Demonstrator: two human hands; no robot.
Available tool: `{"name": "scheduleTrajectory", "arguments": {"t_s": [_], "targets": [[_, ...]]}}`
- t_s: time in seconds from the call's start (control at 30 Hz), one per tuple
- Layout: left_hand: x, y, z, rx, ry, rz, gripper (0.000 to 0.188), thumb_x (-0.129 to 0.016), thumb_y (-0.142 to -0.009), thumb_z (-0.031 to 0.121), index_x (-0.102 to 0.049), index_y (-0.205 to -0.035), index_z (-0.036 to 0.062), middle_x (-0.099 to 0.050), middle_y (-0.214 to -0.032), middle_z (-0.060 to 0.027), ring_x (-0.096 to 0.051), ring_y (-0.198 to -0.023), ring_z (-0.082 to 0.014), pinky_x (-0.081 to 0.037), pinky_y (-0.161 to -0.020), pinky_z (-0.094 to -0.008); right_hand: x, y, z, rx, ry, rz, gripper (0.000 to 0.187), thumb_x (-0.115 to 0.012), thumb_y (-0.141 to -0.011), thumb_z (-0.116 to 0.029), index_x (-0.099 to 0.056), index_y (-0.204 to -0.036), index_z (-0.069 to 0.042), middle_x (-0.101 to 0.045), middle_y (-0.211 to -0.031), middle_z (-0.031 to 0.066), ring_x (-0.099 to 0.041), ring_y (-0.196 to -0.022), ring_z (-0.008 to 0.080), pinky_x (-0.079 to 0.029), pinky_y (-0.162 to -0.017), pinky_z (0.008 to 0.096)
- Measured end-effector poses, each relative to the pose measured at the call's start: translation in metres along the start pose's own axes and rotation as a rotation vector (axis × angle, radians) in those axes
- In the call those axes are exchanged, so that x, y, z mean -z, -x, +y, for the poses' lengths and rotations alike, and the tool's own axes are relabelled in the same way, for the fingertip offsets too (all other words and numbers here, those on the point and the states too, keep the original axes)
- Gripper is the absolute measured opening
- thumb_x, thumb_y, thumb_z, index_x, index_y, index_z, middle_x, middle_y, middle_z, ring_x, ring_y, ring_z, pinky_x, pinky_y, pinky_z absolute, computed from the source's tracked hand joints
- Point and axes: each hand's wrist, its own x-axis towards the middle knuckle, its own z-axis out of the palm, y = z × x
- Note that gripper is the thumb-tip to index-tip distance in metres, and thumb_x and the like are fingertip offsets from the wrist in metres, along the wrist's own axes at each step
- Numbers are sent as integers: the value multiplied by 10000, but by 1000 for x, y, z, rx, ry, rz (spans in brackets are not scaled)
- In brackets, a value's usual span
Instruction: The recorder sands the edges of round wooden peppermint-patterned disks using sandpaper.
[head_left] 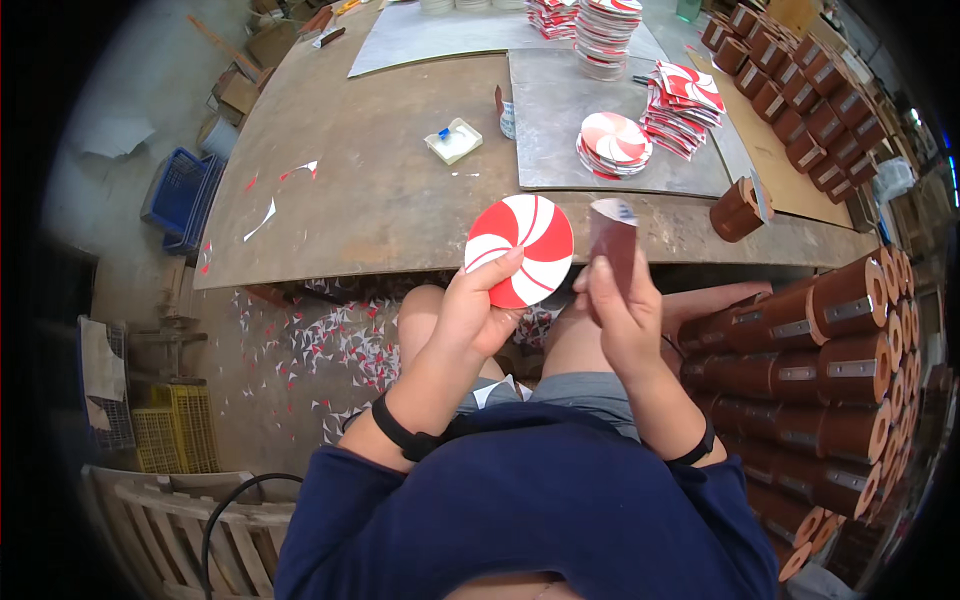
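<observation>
My left hand (478, 308) is closed on the edge of a round red-and-white swirl disc (540, 235), its thumb lying across the printed face. The disc is tilted up toward me, just in front of the table edge. To its right, my right hand (628, 315) pinches a reddish-brown strip of sandpaper (613, 245), whose pale back shows at the curled top. The sandpaper stands apart from the disc. Beyond my hands, a short pile of round swirl discs (614, 140) lies on a grey metal sheet (555, 150), beside a stack of untrimmed swirl pieces (688, 100).
A taller disc stack (604, 45) stands farther back. On the wooden table (370, 150) lie a small white tray (455, 142) and paper scraps. Brown cylinders (780, 320) are piled close on my right. Red and white offcuts (340, 340) litter the floor; blue crates (187, 195) stand left.
</observation>
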Motion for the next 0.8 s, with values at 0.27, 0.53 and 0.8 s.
{"name": "scheduleTrajectory", "arguments": {"t_s": [0.27,0.53,0.8], "targets": [[-3,7,4,162,71,-49,367,-488,-793,46,-394,-1134,-49,-499,-1101,-165,-514,-998,-240,-434,-854,-350,13,-3,16,736,708,-41,388,-575,-677,-1,-569,-1048,-114,-468,-963,124,-547,-790,247,-443,-694,293],[-6,6,3,115,32,-65,369,-491,-781,25,-399,-1129,-56,-497,-1102,-171,-512,-1000,-250,-431,-856,-360,6,0,-13,806,645,18,410,-588,-659,35,-574,-1044,-105,-457,-949,141,-525,-773,248,-438,-665,286],[-2,4,3,-27,-86,3,365,-529,-744,-25,-422,-1090,-63,-534,-1020,-159,-550,-926,-237,-470,-786,-346,18,-1,4,712,587,128,365,-568,-691,32,-572,-1036,-85,-456,-955,151,-531,-796,257,-433,-701,289]]}}
